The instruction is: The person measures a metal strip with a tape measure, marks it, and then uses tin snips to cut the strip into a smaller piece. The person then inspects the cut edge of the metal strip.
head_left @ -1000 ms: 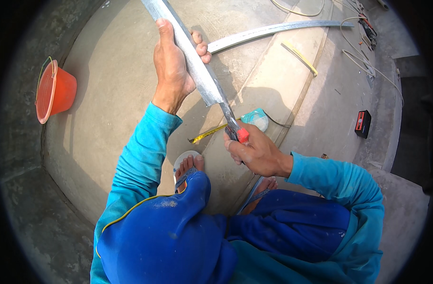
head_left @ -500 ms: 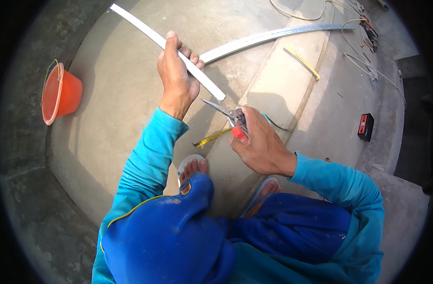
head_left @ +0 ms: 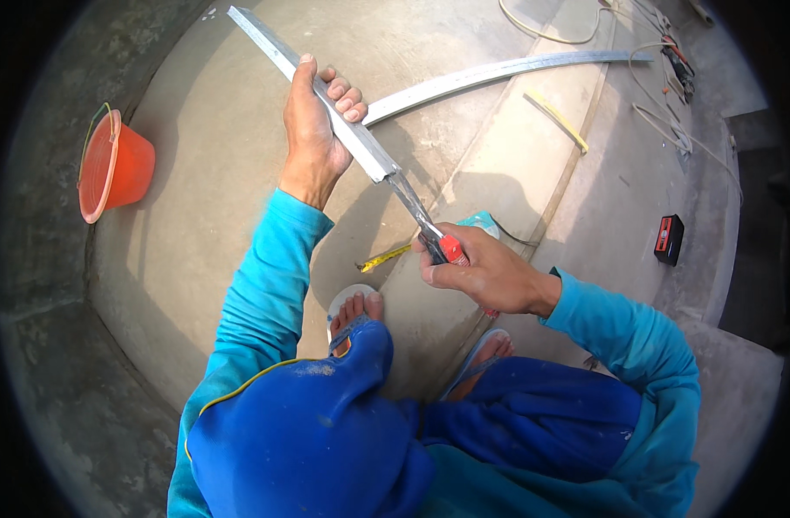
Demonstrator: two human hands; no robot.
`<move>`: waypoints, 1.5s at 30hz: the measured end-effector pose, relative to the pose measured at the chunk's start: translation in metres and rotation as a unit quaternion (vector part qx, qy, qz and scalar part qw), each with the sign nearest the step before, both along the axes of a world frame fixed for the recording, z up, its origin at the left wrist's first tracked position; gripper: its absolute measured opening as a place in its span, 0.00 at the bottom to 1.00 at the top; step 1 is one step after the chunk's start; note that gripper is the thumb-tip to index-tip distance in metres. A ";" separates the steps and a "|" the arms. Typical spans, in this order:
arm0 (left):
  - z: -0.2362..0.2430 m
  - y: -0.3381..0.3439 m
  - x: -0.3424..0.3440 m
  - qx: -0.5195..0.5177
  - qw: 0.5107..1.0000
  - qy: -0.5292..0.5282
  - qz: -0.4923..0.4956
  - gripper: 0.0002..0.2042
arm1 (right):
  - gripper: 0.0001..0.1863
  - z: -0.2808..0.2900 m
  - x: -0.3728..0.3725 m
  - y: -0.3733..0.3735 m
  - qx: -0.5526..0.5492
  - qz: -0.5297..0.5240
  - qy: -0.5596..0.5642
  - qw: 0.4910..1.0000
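Note:
My left hand [head_left: 317,129] is closed around a short length of silvery metal channel [head_left: 366,152], which slants from the upper left toward the middle. In my right hand [head_left: 499,272] is a pair of tin snips [head_left: 421,216] with red on the handles. Their blades reach the near end of the channel; whether they grip its edge I cannot tell. A yellow measuring tape [head_left: 385,258] lies on the floor left of my right hand. Just beyond that hand is a turquoise thing [head_left: 481,222], partly hidden.
A longer metal channel [head_left: 499,71] lies beyond my left hand. Farther right are a yellow strip [head_left: 557,121], a pale cable [head_left: 663,121], a red-and-black power tool [head_left: 678,65] and a black-and-red box [head_left: 669,240]. An orange bucket [head_left: 127,168] lies tipped at the left wall.
The channel has turned in my left hand, showing its broader side and open end. The snips have swung round, and their blades now meet that end.

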State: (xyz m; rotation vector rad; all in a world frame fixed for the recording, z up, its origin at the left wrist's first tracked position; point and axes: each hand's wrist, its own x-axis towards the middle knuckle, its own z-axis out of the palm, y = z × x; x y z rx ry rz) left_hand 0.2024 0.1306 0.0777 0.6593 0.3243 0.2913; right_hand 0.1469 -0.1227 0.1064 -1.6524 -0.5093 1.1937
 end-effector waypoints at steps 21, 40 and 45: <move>0.006 -0.036 -0.009 0.093 0.995 0.041 0.020 0.18 | 0.19 0.003 0.000 0.002 -0.057 0.022 -0.118 0.991; 0.009 -0.034 -0.009 0.123 0.992 -0.011 0.018 0.19 | 0.11 0.004 0.002 0.002 -0.013 0.010 -0.011 1.000; 0.010 -0.035 -0.009 0.148 0.988 -0.027 0.012 0.21 | 0.11 -0.001 -0.001 0.001 -0.009 0.000 0.007 1.000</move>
